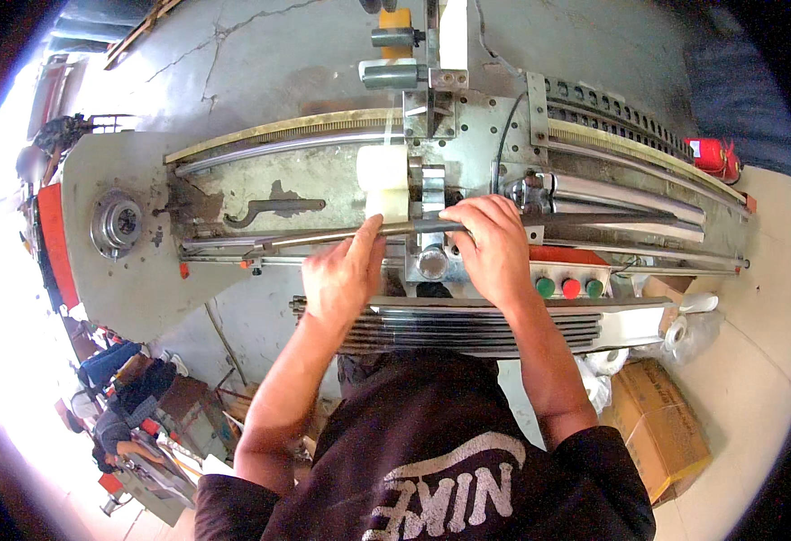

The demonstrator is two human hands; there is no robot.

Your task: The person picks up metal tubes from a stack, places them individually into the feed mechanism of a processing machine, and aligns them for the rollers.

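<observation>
A long thin rod (404, 228), pale at its left and dark toward the right, lies crosswise over the machine. My right hand (493, 243) grips its dark part, thumb and fingers closed round it just right of the metal block. My left hand (339, 275) is on the rod farther left, its index finger stretched out to the lower edge of a cream roller (386, 203); the other fingers curl and are partly hidden. Above that sits another pale roll (382, 167), with a narrow clear strip (389, 126) running up from it. A round metal knob (431, 262) is below the rod.
A hooked wrench (274, 207) lies on the machine bed. Green and red buttons (571, 288) sit on a box at front right. Several dark rods (485, 329) lie in a rack before my body. A cardboard box (657, 424) stands at lower right, a red extinguisher (713, 159) at far right.
</observation>
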